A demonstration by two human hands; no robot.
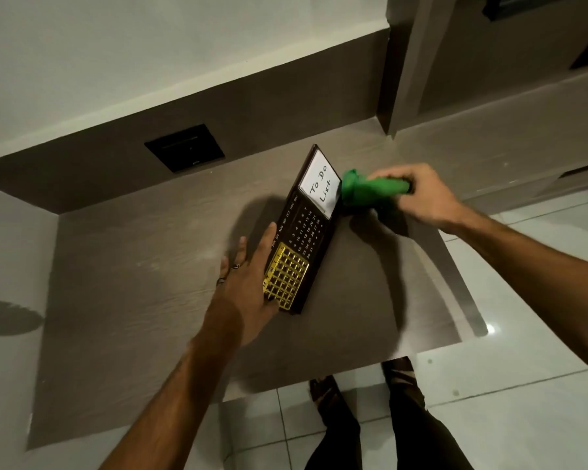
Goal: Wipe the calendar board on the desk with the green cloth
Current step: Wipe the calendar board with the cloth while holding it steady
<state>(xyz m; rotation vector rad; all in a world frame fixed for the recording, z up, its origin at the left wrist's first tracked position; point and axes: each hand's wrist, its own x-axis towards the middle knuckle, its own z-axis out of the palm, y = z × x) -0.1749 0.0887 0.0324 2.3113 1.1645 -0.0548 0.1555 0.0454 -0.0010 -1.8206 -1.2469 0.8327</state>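
A dark calendar board [302, 232] lies slanted on the brown desk [150, 266]. It has a gold grid at its near end, printed dates in the middle and a white panel reading "To Do List" at its far end. My left hand [248, 283] lies flat against the board's near left edge, fingers spread. My right hand [418, 195] grips a bunched green cloth [364, 189]. The cloth's free end touches the right edge of the white panel.
A black wall plate [185, 148] sits in the panel behind the desk. A vertical partition [398, 79] rises at the back right. The desk's front edge is near my legs [387, 435], with pale floor tiles [523, 334] to the right.
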